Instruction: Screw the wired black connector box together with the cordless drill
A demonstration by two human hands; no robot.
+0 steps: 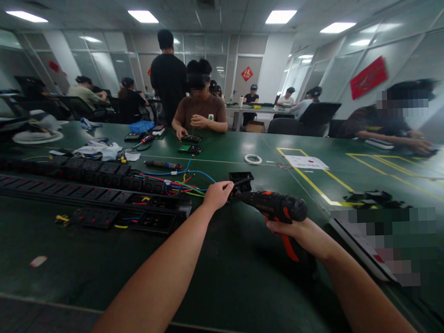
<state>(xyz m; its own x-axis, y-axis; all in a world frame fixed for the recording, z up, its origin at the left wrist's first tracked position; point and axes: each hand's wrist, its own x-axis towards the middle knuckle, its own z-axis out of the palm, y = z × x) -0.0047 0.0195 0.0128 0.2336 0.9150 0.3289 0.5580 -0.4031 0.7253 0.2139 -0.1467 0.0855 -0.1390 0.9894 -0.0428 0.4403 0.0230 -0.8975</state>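
My right hand (297, 232) is wrapped round the grip of a black and orange cordless drill (276, 204), its nose pointing left. The drill's tip meets a small black plastic housing (241, 179) just above the green table. My left hand (218, 195) pinches the left side of that housing; the exact contact of the tip is too small to make out. Red, green, blue and yellow wires (186, 184) run from the housing's left to a row of black socket modules (116, 177). A long black power strip rail (62, 188) lies in front of them.
A loose socket module (96, 217) lies nearer me. Behind are a black and blue screwdriver (162, 165), a white tape roll (253, 159) and a blue bin (141, 126). Black parts (376, 199) lie right. Across the table, a person (201, 109) handles green circuit boards (190, 148).
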